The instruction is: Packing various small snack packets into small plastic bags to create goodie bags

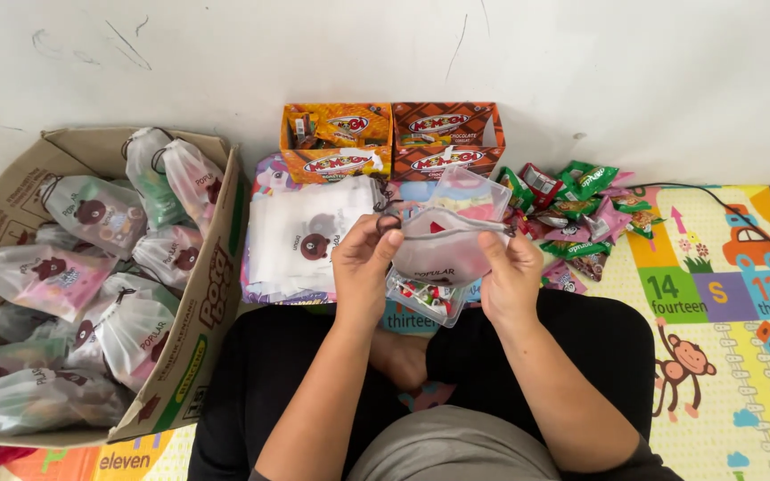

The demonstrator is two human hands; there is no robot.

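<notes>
Pouch [446, 245] in both hands' grip | floor playmat [715, 294] | white wall [581, 62] | contents unclear

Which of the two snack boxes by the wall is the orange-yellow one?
It is the left box, nearer the cardboard carton of filled bags. The right box beside it is dark brown-orange with a plaid pattern.
</notes>
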